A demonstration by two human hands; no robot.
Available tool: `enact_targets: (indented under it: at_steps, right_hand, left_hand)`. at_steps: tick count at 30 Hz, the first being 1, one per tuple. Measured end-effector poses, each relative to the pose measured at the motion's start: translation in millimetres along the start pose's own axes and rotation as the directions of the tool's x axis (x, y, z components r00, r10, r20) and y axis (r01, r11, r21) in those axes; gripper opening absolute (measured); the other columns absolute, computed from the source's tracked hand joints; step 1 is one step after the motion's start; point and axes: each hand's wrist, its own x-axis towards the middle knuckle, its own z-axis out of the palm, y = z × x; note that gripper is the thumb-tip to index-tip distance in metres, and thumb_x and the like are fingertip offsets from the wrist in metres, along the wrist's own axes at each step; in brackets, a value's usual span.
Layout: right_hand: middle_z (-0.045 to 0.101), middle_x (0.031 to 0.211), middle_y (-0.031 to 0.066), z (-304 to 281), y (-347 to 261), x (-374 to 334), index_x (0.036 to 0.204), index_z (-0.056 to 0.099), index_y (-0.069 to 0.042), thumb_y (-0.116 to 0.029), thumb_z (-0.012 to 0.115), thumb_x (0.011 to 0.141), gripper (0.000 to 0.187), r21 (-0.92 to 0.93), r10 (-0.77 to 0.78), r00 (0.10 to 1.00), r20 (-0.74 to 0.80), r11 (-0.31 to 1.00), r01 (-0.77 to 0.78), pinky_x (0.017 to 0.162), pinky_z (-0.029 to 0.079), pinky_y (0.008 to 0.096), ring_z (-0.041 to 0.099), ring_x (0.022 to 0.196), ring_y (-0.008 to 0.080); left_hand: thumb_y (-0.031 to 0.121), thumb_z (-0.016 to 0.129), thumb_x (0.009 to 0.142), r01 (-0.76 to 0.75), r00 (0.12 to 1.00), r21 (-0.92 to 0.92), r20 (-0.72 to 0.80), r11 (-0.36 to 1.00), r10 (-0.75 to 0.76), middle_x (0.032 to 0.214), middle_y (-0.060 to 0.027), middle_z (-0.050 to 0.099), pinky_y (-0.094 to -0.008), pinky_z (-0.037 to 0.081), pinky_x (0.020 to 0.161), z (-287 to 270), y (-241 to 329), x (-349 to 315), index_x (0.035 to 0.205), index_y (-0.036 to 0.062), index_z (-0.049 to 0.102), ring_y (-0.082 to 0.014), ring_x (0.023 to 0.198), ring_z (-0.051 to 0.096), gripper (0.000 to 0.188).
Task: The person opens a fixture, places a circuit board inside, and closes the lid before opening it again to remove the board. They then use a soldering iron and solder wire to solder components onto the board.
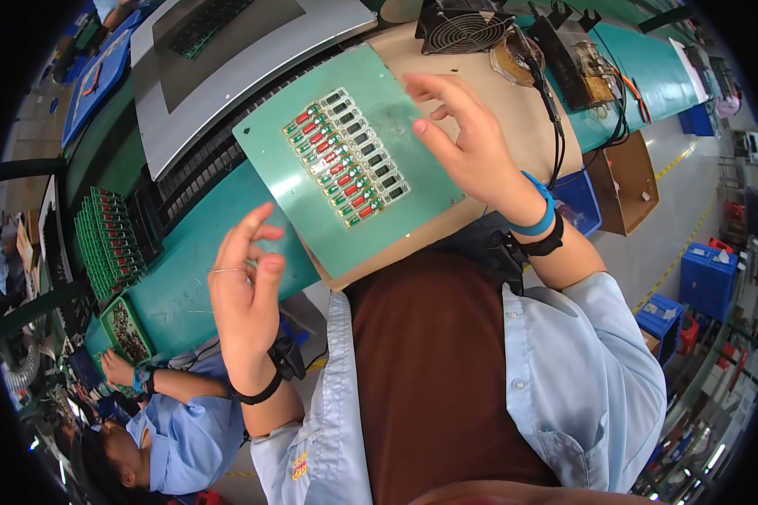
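In front of me a green flat plate [286, 194] lies tilted on brown cardboard at the bench edge. Set into its middle is a panel of small circuit boards [345, 157], in a row, with red parts and black rectangular parts. My left hand [246, 278] hovers off the plate's near left edge, fingers apart and slightly curled, holding nothing. Over the plate's right edge is my right hand [470, 139], thumb and fingers spread, also with nothing in it. A blue wrist strap [541, 210] circles my right wrist.
A conveyor [202, 172] with a grey metal cover [253, 76] runs behind the plate. Left stand several upright board panels [109, 240] and a green parts bin [127, 328], beside a co-worker's hand [116, 368]. A fan [463, 29], a round pot [516, 61] and cables sit at the far right.
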Motion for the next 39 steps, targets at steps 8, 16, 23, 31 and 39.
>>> enact_targets:
  at_steps: [8, 16, 23, 31, 39]
  right_hand:
    - [0.070, 0.100, 0.0101, 15.8, -65.9, 0.4, 0.113, 0.072, -0.002, 0.002, 0.069, 0.091, 0.022, 0.405, -0.178, 0.898, 0.402, 0.914, 0.000, 0.077, 0.054, 0.0314, 0.067, 0.086, 0.0201]
    - [0.067, 0.093, 0.0074, 18.5, -59.2, -6.9, 0.099, 0.068, -0.001, -0.003, 0.068, 0.095, 0.005, 0.457, -0.288, 0.906, 0.310, 0.881, 0.124, 0.074, 0.052, 0.0269, 0.064, 0.079, 0.0161]
    - [0.062, 0.089, -0.0002, -16.0, -42.5, -9.3, 0.101, 0.065, -0.001, -0.016, 0.062, 0.104, 0.016, 0.659, -0.051, 0.882, 0.468, 0.685, -0.310, 0.068, 0.046, 0.0235, 0.056, 0.074, 0.0082]
    - [0.058, 0.086, -0.0052, -31.7, -21.5, -11.3, 0.104, 0.065, -0.003, -0.021, 0.059, 0.107, 0.019, 0.527, 0.069, 0.944, 0.322, 0.816, -0.239, 0.060, 0.037, 0.0196, 0.046, 0.070, 0.0013]
    - [0.060, 0.088, -0.0058, -25.6, -16.6, -11.5, 0.106, 0.066, -0.002, -0.020, 0.061, 0.106, 0.019, 0.460, 0.131, 0.945, 0.300, 0.848, -0.264, 0.062, 0.039, 0.0197, 0.049, 0.073, 0.0005]
  left_hand:
    - [0.071, 0.032, 0.104, -0.299, 0.921, -0.359, 0.133, 0.884, 0.366, 0.143, -0.0195, 0.057, -0.0354, 0.046, 0.095, 43.1, 38.5, 18.8, 0.156, -0.0005, 0.042, -0.0231, 0.114, 0.060, 0.089]
    - [0.072, 0.032, 0.103, -0.336, 0.914, -0.389, 0.084, 0.858, 0.396, 0.141, -0.0176, 0.059, -0.0345, 0.046, 0.096, 57.3, 42.8, 16.4, 0.155, 0.0008, 0.043, -0.0216, 0.114, 0.061, 0.089]
    - [0.053, 0.054, 0.105, -0.193, 0.963, -0.163, 0.159, 0.967, 0.219, 0.108, -0.0118, 0.075, -0.0277, 0.052, 0.074, 35.7, 35.1, 10.0, 0.133, 0.0027, 0.068, -0.0147, 0.091, 0.070, 0.059]
    - [0.047, 0.072, 0.095, -0.389, 0.798, -0.280, 0.375, 0.878, 0.473, 0.085, -0.0083, 0.075, -0.0236, 0.046, 0.059, 16.8, 21.1, -5.3, 0.111, 0.0036, 0.079, -0.0097, 0.067, 0.059, 0.047]
    - [0.080, 0.063, 0.083, -0.346, 0.852, -0.457, 0.213, 0.819, 0.479, 0.118, -0.0129, 0.068, -0.0187, 0.031, 0.052, 37.8, 24.2, -15.1, 0.130, -0.0021, 0.067, -0.0081, 0.078, 0.057, 0.095]
